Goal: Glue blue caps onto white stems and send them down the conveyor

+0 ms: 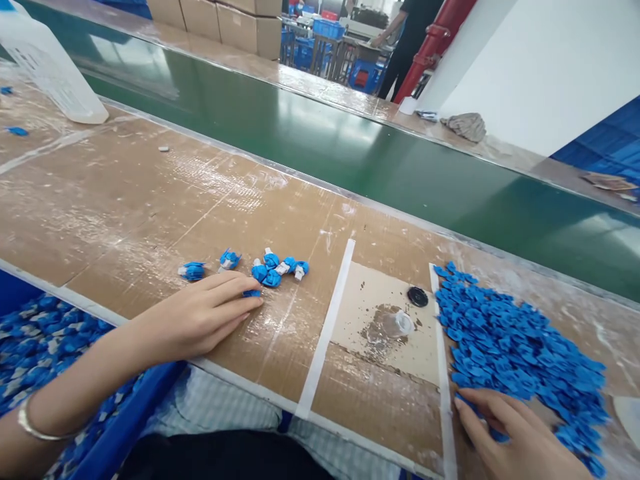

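My left hand (pixel 215 313) rests on the brown tabletop with its fingers stretched out. Under its fingertips a small blue piece (pixel 252 293) partly shows. Just beyond lie several small assembled blue-and-white parts (pixel 271 277), some clustered together and others apart. At the right, my right hand (pixel 515 433) is at the near edge of a large pile of loose blue pieces (pixel 520 347). Its thumb and forefinger close on a small blue plastic piece (pixel 461 398), mostly hidden by the fingers. More blue shows beneath the palm.
A wet cardboard patch (pixel 350 320) carries a small clear cup (pixel 403 324) and a black cap (pixel 417 297). A blue bin (pixel 165 393) of blue-and-white parts stands at lower left. Beyond runs a green conveyor belt (pixel 320 140). A white jug (pixel 65 80) stands upper left; a person (pixel 410 40) is behind.
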Demonstrator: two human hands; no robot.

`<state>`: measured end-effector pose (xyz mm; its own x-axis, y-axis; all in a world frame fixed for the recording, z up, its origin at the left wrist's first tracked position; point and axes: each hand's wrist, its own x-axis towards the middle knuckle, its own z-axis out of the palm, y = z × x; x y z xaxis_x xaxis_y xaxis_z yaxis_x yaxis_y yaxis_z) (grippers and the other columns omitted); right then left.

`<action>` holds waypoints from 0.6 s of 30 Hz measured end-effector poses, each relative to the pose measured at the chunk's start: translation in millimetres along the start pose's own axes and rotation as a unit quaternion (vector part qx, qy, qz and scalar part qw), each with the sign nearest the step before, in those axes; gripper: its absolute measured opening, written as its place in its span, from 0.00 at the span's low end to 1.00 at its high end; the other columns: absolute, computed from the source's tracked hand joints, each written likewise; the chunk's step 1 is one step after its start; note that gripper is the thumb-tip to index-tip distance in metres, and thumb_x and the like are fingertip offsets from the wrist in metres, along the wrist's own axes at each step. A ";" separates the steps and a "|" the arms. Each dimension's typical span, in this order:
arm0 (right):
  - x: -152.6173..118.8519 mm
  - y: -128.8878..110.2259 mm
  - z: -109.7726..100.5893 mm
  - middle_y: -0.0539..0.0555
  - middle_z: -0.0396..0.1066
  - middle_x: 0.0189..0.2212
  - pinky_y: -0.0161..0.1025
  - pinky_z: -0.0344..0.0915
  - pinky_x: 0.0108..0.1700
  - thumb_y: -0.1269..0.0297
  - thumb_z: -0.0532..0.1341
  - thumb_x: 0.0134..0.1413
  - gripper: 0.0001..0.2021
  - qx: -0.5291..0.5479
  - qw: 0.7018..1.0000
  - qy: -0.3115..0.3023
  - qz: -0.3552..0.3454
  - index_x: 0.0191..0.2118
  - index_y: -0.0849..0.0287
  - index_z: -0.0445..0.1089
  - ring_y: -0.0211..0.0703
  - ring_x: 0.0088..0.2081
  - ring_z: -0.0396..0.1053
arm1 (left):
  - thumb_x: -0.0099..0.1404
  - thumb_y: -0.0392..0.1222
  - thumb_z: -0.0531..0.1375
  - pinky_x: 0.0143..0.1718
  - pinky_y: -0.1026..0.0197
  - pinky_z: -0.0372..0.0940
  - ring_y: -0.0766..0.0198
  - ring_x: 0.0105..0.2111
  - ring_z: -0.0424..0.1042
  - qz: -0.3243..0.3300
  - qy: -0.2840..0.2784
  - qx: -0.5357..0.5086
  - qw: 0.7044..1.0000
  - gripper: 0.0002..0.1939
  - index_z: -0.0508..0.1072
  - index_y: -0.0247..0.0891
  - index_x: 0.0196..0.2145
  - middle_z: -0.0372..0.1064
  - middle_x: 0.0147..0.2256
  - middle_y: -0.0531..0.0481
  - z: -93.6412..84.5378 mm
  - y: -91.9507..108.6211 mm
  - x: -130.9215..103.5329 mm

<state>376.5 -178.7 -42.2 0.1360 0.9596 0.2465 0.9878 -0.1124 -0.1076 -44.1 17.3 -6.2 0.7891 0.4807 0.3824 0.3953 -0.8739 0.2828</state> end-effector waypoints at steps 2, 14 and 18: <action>8.1 -14.4 -8.3 0.55 0.76 0.31 0.43 0.69 0.27 0.45 0.53 0.58 0.20 0.030 0.997 0.015 0.074 0.34 0.54 0.74 0.50 0.28 0.74 | 0.66 0.29 0.53 0.54 0.48 0.67 0.51 0.52 0.71 0.002 -0.027 -0.021 0.999 0.22 0.73 0.45 0.54 0.73 0.51 0.42 -2.0 -9.4 -3.8; 88.3 -80.8 -16.2 0.55 0.73 0.40 0.43 0.66 0.43 0.55 0.59 0.59 0.15 0.197 0.979 0.049 -0.028 0.48 0.55 0.67 0.47 0.40 0.69 | 0.65 0.36 0.59 0.53 0.53 0.67 0.53 0.46 0.74 -0.100 0.059 -0.079 0.990 0.17 0.74 0.45 0.52 0.76 0.45 0.45 10.1 9.8 1.4; 91.9 -79.2 -11.8 0.55 0.73 0.41 0.45 0.66 0.45 0.56 0.60 0.58 0.14 0.225 0.974 0.025 -0.010 0.48 0.55 0.68 0.46 0.41 0.69 | 0.64 0.37 0.61 0.47 0.58 0.70 0.56 0.43 0.76 -0.217 0.121 -0.224 0.942 0.14 0.76 0.45 0.48 0.76 0.43 0.46 29.8 46.7 3.4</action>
<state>311.7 -84.7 0.4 0.1327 0.9451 0.2986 0.8586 0.0409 -0.5111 -9.0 -24.0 -17.8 0.4468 0.8360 0.3186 0.3755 -0.4984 0.7814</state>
